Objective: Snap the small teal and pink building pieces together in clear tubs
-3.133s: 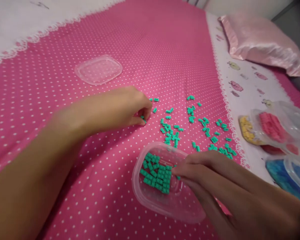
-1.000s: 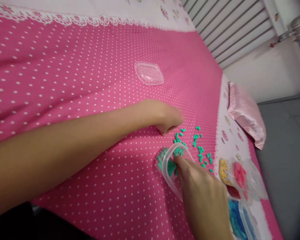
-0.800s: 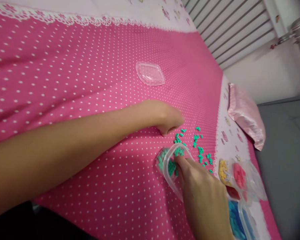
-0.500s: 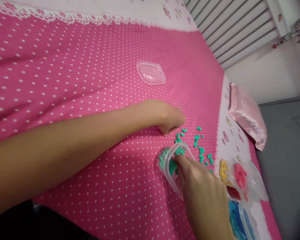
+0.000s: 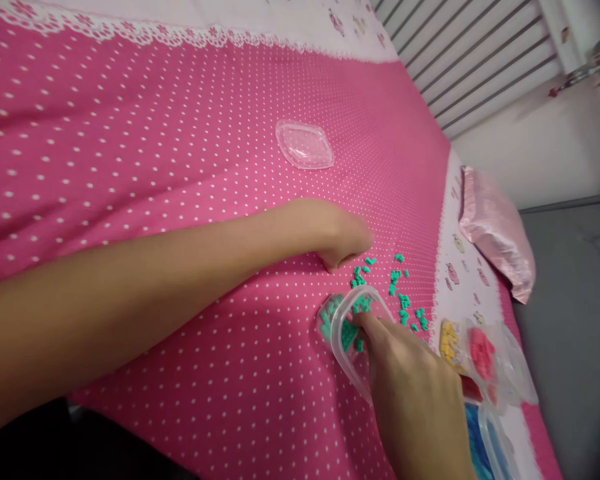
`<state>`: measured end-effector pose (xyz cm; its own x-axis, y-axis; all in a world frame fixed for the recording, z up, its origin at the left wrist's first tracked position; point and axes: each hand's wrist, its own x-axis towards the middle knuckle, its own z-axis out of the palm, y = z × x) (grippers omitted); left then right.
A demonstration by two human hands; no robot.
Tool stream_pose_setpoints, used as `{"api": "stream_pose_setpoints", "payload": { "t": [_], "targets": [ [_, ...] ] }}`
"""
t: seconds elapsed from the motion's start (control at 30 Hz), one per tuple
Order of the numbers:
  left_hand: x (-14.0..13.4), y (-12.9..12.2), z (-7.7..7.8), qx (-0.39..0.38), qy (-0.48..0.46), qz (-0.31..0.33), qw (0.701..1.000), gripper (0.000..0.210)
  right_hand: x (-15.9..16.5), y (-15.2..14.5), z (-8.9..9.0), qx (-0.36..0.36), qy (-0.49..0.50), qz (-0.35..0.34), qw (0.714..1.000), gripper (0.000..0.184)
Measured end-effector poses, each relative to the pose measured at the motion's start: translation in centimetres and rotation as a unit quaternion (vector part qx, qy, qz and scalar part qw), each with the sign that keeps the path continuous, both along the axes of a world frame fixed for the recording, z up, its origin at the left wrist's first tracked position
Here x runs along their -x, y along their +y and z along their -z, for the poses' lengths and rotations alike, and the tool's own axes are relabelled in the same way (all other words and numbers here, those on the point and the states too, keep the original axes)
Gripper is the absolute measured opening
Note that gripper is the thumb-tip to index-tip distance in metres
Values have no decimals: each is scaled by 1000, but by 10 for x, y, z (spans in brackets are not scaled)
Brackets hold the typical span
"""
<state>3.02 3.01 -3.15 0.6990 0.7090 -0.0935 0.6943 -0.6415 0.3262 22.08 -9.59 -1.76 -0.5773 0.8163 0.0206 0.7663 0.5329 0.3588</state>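
My right hand (image 5: 413, 383) grips the rim of a clear plastic container (image 5: 347, 370), which lies tipped on its side with its mouth towards me. Small green pieces (image 5: 349, 333) are heaped inside it. Beyond the container, more loose green pieces (image 5: 404, 303) are scattered over the pink cloth. My left hand (image 5: 345, 240) rests on the cloth just beside them, its fingers curled in and turned away from me. Whatever those fingers hold, if anything, is hidden.
A clear lid (image 5: 305, 145) lies flat farther up the pink dotted bedspread (image 5: 205, 133). At the right are containers with yellow pieces (image 5: 449, 341), pink pieces (image 5: 481, 352) and blue pieces (image 5: 475, 443). Beyond them sits a pink satin pillow (image 5: 497, 230).
Hardly anything differs. The whole view has shifted slightly, and both hands and the container keep nearly the same places on the cloth.
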Motion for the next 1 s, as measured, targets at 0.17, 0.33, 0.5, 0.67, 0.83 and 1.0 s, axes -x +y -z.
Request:
{"api": "stream_pose_setpoints", "payload": {
  "t": [0.17,0.33,0.5,0.67,0.83,1.0],
  "targets": [
    [0,0,-3,10,-6,-2,1000,18,-3,2,1,-7,-9,-13,1000,34],
    [0,0,-1,13,-2,5,1000,16,-13,1,-4,3,-4,-30,1000,34],
    [4,-2,-5,-11,-12,6,1000,13,-27,14,-36,5,109,2,994,16],
    [11,0,-17,2,-156,45,987,12,-29,42,-41,7,380,77,922,14],
    [6,-6,-29,58,-284,106,951,9,-24,48,-11,57,460,7,886,10],
    [-4,-11,-31,110,-254,74,958,8,-22,40,-12,5,417,-5,909,10]
  ]
}}
